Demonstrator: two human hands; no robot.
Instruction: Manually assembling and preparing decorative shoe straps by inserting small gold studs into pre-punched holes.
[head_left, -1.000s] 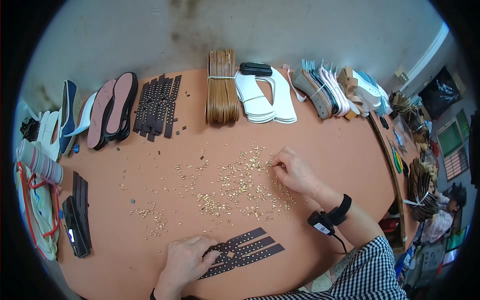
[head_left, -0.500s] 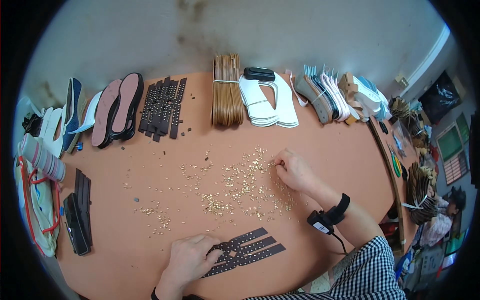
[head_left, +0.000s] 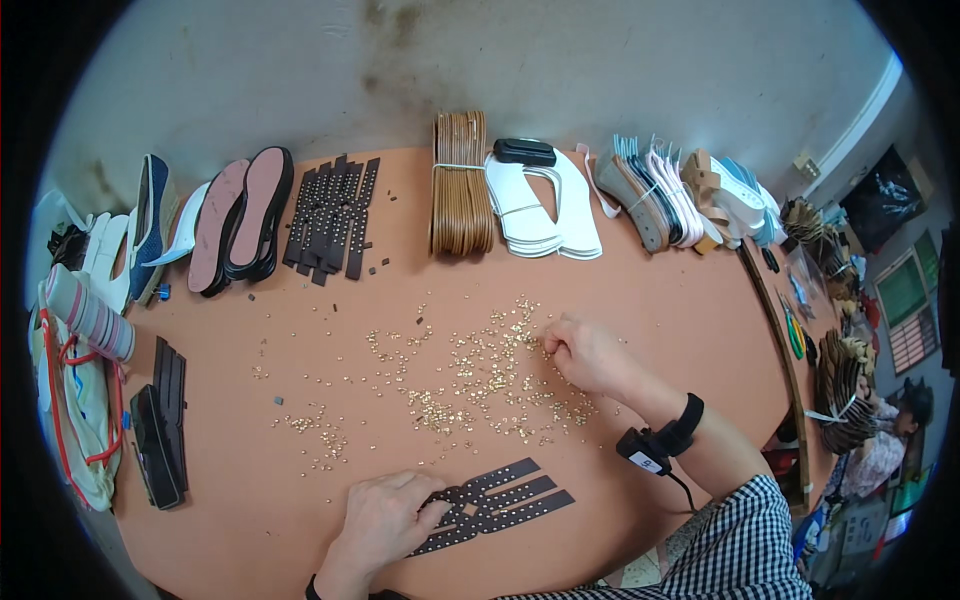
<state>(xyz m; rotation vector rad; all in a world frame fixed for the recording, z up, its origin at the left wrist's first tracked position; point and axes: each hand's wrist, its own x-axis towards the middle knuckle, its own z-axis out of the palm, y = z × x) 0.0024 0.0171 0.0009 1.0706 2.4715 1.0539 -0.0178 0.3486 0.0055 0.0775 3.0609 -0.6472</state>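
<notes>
A dark brown studded shoe strap piece, cut into several strips that meet in the middle, lies flat at the near side of the table. My left hand grips its left end with bent fingers, covering that part. Loose small gold studs are scattered beyond it. At their right edge is my right hand, thumb and fingers pinched together. Whatever may be between those fingertips is too small or hidden to make out.
Along the wall stand pink-topped soles, a pile of studded dark straps, a brown tied bundle, white cut-out pieces and tied wedge soles. A black case lies left. Pliers lie beyond the wooden edge.
The whole view has shifted slightly. My right hand stays pinched by the studs with a small turn of the fingers; my left hand keeps its place on the strap piece.
</notes>
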